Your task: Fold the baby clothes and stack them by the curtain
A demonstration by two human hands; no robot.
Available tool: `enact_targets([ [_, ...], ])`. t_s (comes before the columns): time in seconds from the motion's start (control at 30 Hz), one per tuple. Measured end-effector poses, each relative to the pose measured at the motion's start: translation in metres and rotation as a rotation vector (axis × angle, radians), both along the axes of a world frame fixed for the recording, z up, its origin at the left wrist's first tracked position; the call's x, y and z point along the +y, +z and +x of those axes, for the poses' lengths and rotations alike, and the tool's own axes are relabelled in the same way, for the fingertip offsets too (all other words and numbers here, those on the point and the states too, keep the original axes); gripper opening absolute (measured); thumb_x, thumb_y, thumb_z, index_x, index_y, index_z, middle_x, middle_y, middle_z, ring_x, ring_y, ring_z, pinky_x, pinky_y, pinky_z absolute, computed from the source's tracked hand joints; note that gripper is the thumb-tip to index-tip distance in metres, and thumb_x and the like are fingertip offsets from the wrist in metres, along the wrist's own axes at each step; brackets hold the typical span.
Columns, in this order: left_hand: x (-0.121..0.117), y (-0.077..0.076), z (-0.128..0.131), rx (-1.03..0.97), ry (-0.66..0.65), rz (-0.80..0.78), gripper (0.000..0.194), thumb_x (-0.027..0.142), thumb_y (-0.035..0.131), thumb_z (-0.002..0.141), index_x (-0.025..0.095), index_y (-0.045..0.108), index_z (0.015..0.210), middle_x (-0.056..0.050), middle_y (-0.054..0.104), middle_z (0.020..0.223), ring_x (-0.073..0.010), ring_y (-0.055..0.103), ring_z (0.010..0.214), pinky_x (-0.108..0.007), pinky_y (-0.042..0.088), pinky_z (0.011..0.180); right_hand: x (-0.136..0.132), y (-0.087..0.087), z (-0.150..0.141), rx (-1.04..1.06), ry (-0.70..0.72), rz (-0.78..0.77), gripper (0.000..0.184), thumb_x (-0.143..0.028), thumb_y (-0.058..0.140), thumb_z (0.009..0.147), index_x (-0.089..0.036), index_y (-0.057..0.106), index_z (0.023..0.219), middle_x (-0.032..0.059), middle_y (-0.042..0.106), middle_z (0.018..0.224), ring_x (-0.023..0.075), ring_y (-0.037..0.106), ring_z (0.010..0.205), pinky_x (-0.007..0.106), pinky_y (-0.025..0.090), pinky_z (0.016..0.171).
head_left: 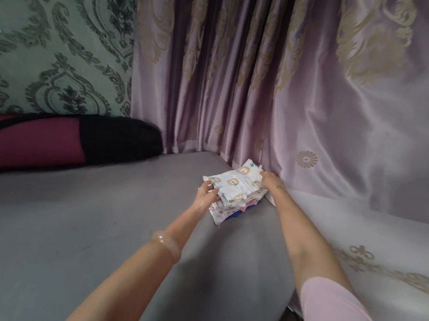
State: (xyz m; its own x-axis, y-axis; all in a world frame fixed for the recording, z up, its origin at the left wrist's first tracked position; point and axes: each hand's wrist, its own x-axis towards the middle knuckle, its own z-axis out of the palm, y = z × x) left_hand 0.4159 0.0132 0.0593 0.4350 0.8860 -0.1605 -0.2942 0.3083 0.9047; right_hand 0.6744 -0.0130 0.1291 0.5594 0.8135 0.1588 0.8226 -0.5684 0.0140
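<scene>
White cloths (233, 181): folded in a stack, pink and blue showing low in it, just right of the frame's centre, on the grey bed (73, 231).
Left hand (206, 197): grasping the stack's left edge.
Right hand (271, 180): grasping its upper right corner.
Curtain (311, 99): shiny purple, gold-patterned, upper middle to upper right.
Bag (25, 138): dark red and black, left edge.

The folded white cloth stack (231, 182) has yellow-orange shapes and green bits on top, with pink and blue lower down. Under the stack, the flat grey surface (113, 221) is plain. Behind the stack, the shiny purple curtain (311, 104) has gold swirls. Left of the stack, the long padded bundle (45, 137) is maroon and black.
</scene>
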Motion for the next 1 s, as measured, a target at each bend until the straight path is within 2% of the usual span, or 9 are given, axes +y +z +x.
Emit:
enact_targets([
  [0.13,0.0,-0.027,-0.041,0.156,0.003,0.195,0.049,0.027,0.062,0.083,0.016,0.046,0.128,-0.017,0.052,0.129,-0.0178,0.062,0.097,-0.027,0.055,0.072,-0.004,-0.018,-0.008,-0.01,-0.064,-0.054,0.036,-0.025,0.055,0.086,-0.008,0.063,0.118,0.0251,0.056,0.124,0.0314,0.054,0.116,0.039,0.042,0.093],
  [0.3,0.002,-0.06,-0.12,0.531,-0.03,0.507,0.043,0.033,0.054,0.082,0.015,0.052,0.121,-0.015,0.061,0.115,-0.0203,0.064,0.094,-0.038,0.054,0.084,0.011,-0.028,-0.021,-0.003,0.034,0.016,0.046,-0.034,0.029,0.098,-0.016,0.049,0.136,0.0151,0.048,0.14,0.0254,0.04,0.131,0.036,0.031,0.105],
  [0.4,0.0,-0.069,-0.176,0.734,-0.051,0.758,0.042,0.038,0.047,0.083,0.017,0.053,0.119,-0.014,0.063,0.115,-0.0235,0.063,0.105,-0.04,0.051,0.092,0.016,-0.043,-0.027,0.054,0.021,0.007,0.054,-0.041,0.018,0.099,-0.019,0.04,0.143,0.0122,0.041,0.146,0.0284,0.033,0.135,0.045,0.026,0.108],
  [0.5,-0.004,-0.073,-0.241,0.944,-0.11,0.986,0.043,0.043,0.039,0.088,0.019,0.054,0.121,-0.013,0.061,0.123,-0.0245,0.061,0.111,-0.04,0.048,0.098,0.013,-0.056,-0.025,0.129,-0.008,-0.041,0.056,-0.04,0.014,0.098,-0.02,0.038,0.145,0.0127,0.042,0.146,0.0302,0.037,0.133,0.05,0.028,0.107],
  [0.67,-0.008,-0.088,-0.337,1.336,-0.007,1.11,0.055,0.052,0.033,0.09,0.019,0.051,0.131,-0.012,0.054,0.136,-0.0289,0.047,0.129,-0.045,0.037,0.108,0.013,-0.047,-0.027,0.159,0.014,-0.07,0.058,-0.045,0.018,0.098,-0.02,0.033,0.148,0.0144,0.032,0.152,0.0308,0.028,0.139,0.053,0.024,0.109],
  [0.73,-0.009,-0.094,-0.355,1.438,-0.014,1.133,0.058,0.05,0.028,0.092,0.018,0.049,0.136,-0.012,0.05,0.141,-0.0293,0.041,0.134,-0.047,0.035,0.11,0.016,-0.04,-0.042,0.132,0.065,-0.043,0.058,-0.046,0.018,0.098,-0.02,0.03,0.148,0.0139,0.025,0.155,0.0303,0.019,0.143,0.054,0.016,0.112],
  [0.83,-0.011,-0.096,-0.359,1.514,-0.027,1.149,0.061,0.047,0.022,0.094,0.013,0.048,0.137,-0.014,0.047,0.143,-0.0286,0.038,0.136,-0.046,0.033,0.111,0.021,-0.035,-0.079,0.088,0.245,0.007,0.057,-0.047,0.02,0.098,-0.021,0.031,0.148,0.0126,0.022,0.157,0.0287,0.013,0.145,0.052,0.011,0.114],
  [0.9,-0.013,-0.093,-0.354,1.535,-0.025,1.153,0.061,0.045,0.02,0.095,0.012,0.049,0.137,-0.014,0.048,0.143,-0.0275,0.038,0.137,-0.044,0.033,0.111,0.023,-0.037,-0.106,0.069,0.355,0.037,0.057,-0.047,0.019,0.098,-0.022,0.032,0.148,0.0116,0.022,0.157,0.0285,0.013,0.145,0.053,0.01,0.113],
  [1.0,-0.016,-0.089,-0.35,1.549,-0.039,1.14,0.06,0.042,0.019,0.096,0.012,0.047,0.139,-0.013,0.047,0.144,-0.0265,0.036,0.137,-0.044,0.033,0.111,0.021,-0.05,-0.135,0.044,0.406,0.024,0.055,-0.046,0.019,0.098,-0.026,0.034,0.147,0.0093,0.026,0.156,0.0292,0.016,0.144,0.054,0.012,0.112],
])
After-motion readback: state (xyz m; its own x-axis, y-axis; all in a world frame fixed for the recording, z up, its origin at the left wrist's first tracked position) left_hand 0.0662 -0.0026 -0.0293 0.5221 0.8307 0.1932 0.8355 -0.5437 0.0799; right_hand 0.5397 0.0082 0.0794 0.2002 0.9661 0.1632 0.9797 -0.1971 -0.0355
